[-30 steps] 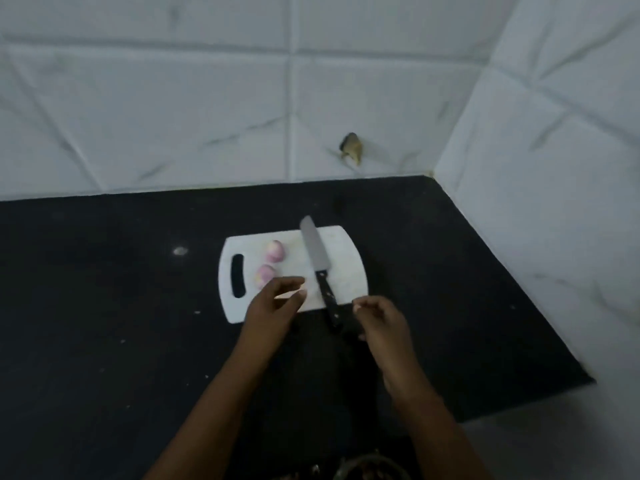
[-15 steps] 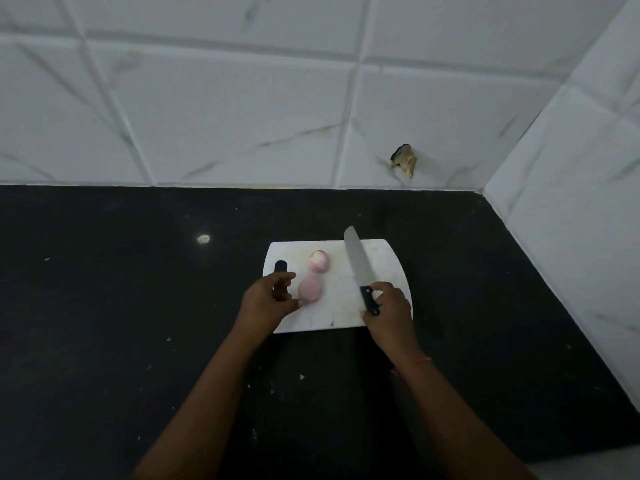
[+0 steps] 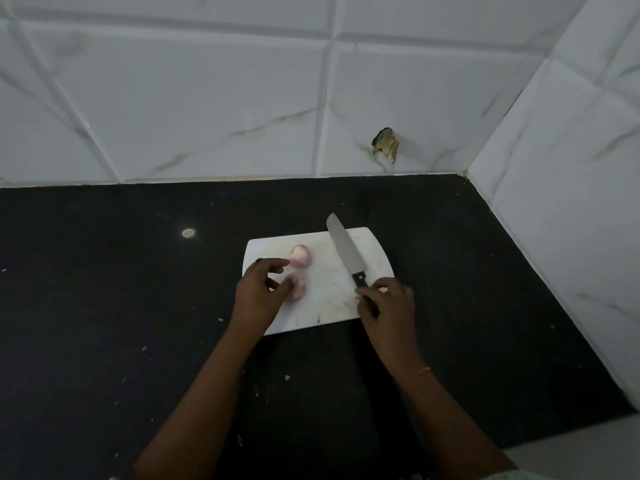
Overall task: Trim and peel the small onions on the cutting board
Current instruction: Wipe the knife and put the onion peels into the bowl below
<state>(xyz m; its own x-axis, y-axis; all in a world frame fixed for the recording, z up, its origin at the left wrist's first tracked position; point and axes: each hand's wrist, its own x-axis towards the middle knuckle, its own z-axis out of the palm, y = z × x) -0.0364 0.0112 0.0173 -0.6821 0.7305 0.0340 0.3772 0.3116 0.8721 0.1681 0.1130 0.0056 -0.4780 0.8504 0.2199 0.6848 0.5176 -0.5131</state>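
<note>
We count two small onions on one white cutting board (image 3: 346, 306): the far onion (image 3: 300, 256) toward 12 o'clock and the near onion (image 3: 297, 286) just behind it toward 6. One knife (image 3: 346, 252) lies across the board's right half, its tip pointing to 11 o'clock and reaching past the far edge.

Our left hand (image 3: 258, 294) sits over the board's left end, fingers loosely spread; the thumb touches the near onion, but we cannot tell whether it grips it. Our right hand (image 3: 389, 306) has its fingers curled around the knife's black handle, near the board's right front corner.

Against half a second ago, the left fingers have loosened and lifted from the near onion, and the right hand has slid lower on the handle.

The black counter (image 3: 104, 289) lies open toward 9 o'clock and 6 o'clock. The tiled walls (image 3: 207, 98) close it off at 12 and 3, meeting in a corner near 1.
</note>
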